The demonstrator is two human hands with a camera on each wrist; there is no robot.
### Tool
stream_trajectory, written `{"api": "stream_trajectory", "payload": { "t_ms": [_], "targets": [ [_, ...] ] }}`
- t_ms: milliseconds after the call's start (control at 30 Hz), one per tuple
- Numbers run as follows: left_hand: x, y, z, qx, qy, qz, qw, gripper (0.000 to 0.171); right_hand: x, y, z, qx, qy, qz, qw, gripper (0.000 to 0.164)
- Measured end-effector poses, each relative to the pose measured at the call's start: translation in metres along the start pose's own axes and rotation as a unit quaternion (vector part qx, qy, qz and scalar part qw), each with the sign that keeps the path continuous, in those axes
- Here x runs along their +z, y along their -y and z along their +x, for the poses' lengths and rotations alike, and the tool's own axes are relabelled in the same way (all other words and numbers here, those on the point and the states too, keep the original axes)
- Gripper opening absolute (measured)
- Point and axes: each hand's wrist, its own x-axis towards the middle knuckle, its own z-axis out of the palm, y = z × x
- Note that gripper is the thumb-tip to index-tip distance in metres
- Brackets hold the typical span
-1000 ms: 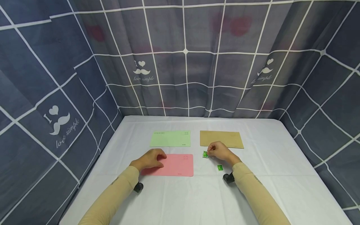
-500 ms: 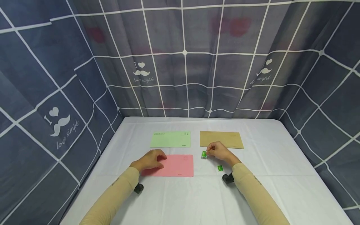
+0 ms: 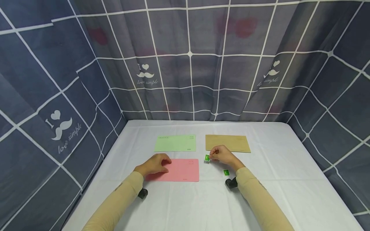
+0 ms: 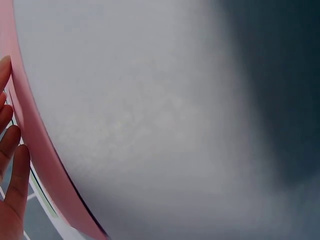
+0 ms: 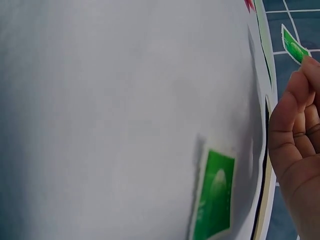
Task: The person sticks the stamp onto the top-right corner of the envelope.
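My right hand (image 3: 224, 155) pinches a small green postage stamp (image 3: 207, 158) by its edge, above the cloth between the pink and tan envelopes. In the right wrist view that held stamp (image 5: 293, 44) has a white border and sticks out past the fingertips. A second green stamp (image 3: 226, 172) lies on the table below my right hand. My left hand (image 3: 154, 163) rests on the left part of a pink envelope (image 3: 183, 170), its fingers relaxed and slightly bent. The left wrist view catches those fingers (image 4: 19, 172) along the envelope's edge.
Behind the pink envelope lies a light green envelope (image 3: 175, 143), with a tan envelope (image 3: 226, 142) to its right. All are on a white-clothed table (image 3: 185, 205). Dark checked curtains (image 3: 202, 70) enclose the back and both sides.
My right hand has shifted slightly left with the stamp, bringing it nearer the pink envelope. My left hand stays in place on the pink envelope.
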Motion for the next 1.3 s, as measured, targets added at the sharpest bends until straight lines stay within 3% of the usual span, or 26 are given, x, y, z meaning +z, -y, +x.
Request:
{"api": "stream_trajectory", "payload": {
  "t_ms": [367, 767, 1300],
  "targets": [
    [-0.002, -0.003, -0.001, -0.009, 0.002, -0.003, 1.0000, 0.036, 0.007, -0.001, 0.009, 0.009, 0.005, -0.004, 1.000, 0.005],
    [0.000, 0.002, 0.001, 0.003, -0.001, -0.002, 1.0000, 0.037, 0.014, 0.003, 0.013, 0.009, 0.014, 0.010, 1.000, 0.004],
    [0.000, -0.001, 0.000, -0.017, -0.001, -0.004, 0.9998, 0.036, 0.021, 0.005, 0.019, 0.005, 0.023, 0.014, 1.000, 0.006]
  ]
}}
